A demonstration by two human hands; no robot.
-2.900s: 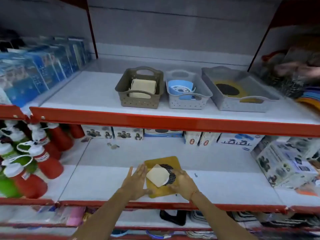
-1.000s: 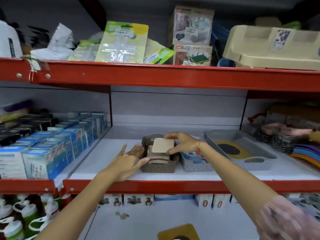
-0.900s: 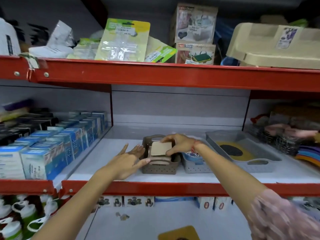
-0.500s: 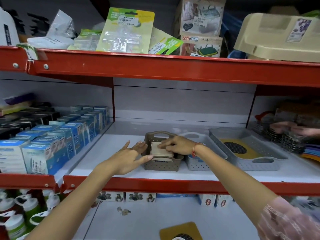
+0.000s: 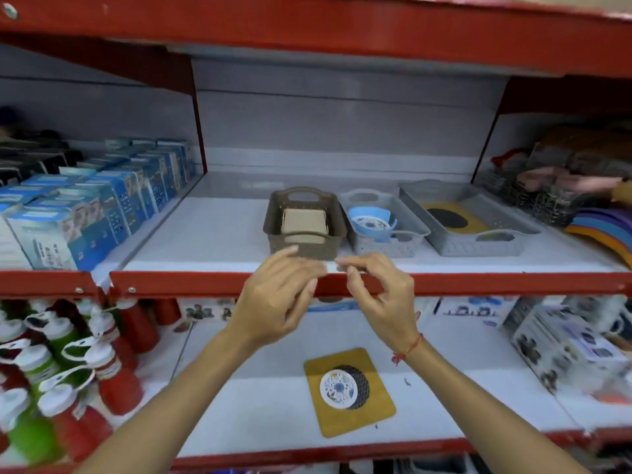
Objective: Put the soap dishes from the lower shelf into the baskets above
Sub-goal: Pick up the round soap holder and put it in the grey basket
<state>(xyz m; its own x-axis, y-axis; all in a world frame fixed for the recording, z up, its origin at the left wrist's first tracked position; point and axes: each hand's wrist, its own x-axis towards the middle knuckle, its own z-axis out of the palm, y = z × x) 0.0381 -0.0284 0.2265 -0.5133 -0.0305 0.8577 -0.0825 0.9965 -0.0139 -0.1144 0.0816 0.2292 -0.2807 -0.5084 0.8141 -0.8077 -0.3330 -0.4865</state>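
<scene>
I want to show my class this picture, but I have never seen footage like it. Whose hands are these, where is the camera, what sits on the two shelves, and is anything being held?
There is no machine here. A person wears a camera on the head, so you look forward and down at their own left hand and right hand. Both are empty, fingers loosely curled, in front of the red shelf edge. On the upper shelf stand three baskets: a brown basket holding beige soap dishes, a small grey basket with a blue dish, and a wide grey tray with a yellow mat. On the lower shelf lies another yellow mat with a round patterned dish on it.
</scene>
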